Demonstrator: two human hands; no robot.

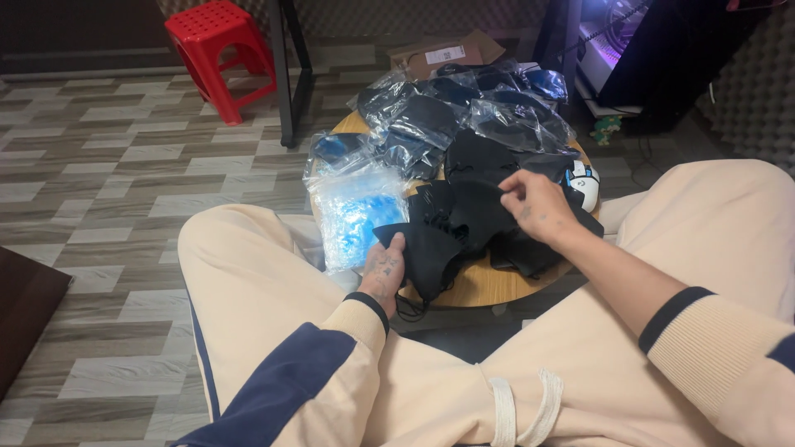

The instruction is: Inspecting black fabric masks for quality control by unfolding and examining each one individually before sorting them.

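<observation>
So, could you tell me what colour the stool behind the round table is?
The stool is bright red, seen in the head view.

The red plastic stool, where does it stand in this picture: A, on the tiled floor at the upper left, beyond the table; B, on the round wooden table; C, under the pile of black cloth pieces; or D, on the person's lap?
A: the red plastic stool stands on the tiled floor at the upper left, apart from the round wooden table and its black cloth pieces.
</observation>
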